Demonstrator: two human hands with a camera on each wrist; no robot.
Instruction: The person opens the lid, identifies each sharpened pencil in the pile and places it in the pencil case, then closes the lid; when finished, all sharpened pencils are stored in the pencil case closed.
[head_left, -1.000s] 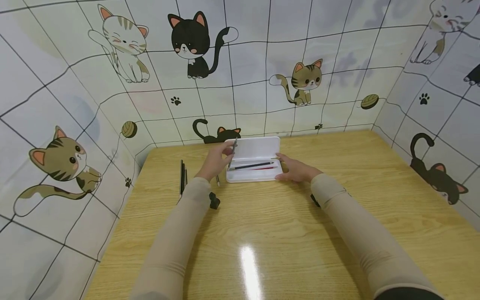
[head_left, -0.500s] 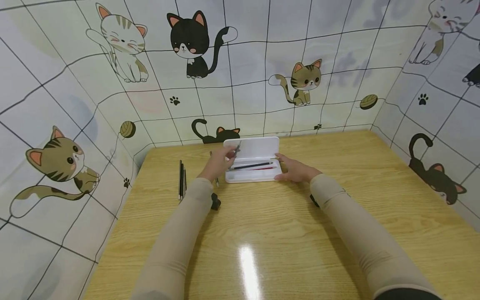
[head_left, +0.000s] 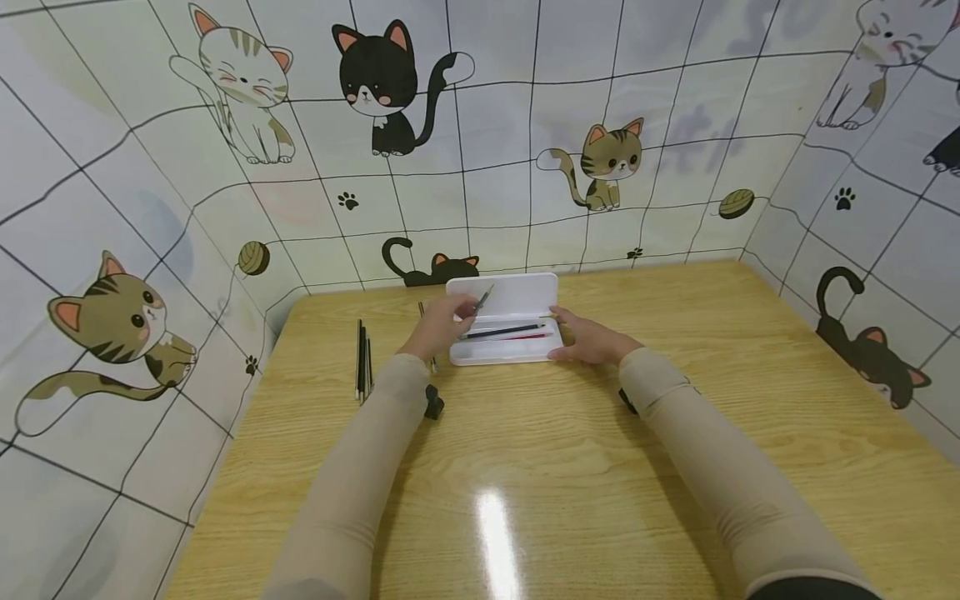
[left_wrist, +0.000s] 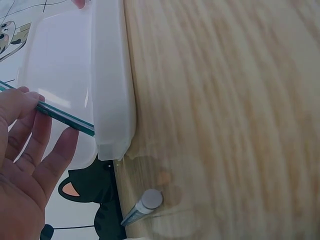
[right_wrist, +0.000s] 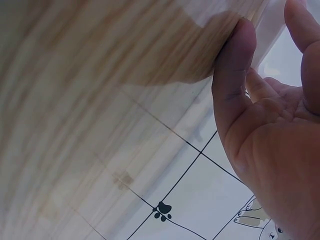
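A white pencil case (head_left: 504, 350) lies open at the far middle of the wooden table (head_left: 570, 467), its lid (head_left: 525, 293) tipped back. Inside it lie a black pen (head_left: 501, 332) and a red pen (head_left: 534, 337). My left hand (head_left: 444, 325) pinches a grey-green pen (head_left: 483, 300) and holds it slanted over the case's left end; in the left wrist view the pen (left_wrist: 65, 118) runs between my fingers (left_wrist: 25, 130) and the case rim (left_wrist: 111, 90). My right hand (head_left: 592, 337) rests against the case's right end, thumb (right_wrist: 234, 65) on its edge (right_wrist: 272, 20).
Several dark pens (head_left: 363, 358) lie in a row on the table left of my left arm. Another pen (head_left: 424, 321) lies half hidden behind my left hand, its end (left_wrist: 145, 202) seen from the left wrist. Cat-patterned walls (head_left: 225, 208) close in the left, back and right.
The pen in my left hand has tilted from nearly upright to slanting toward the right over the case. My right hand has stayed at the case's right end.
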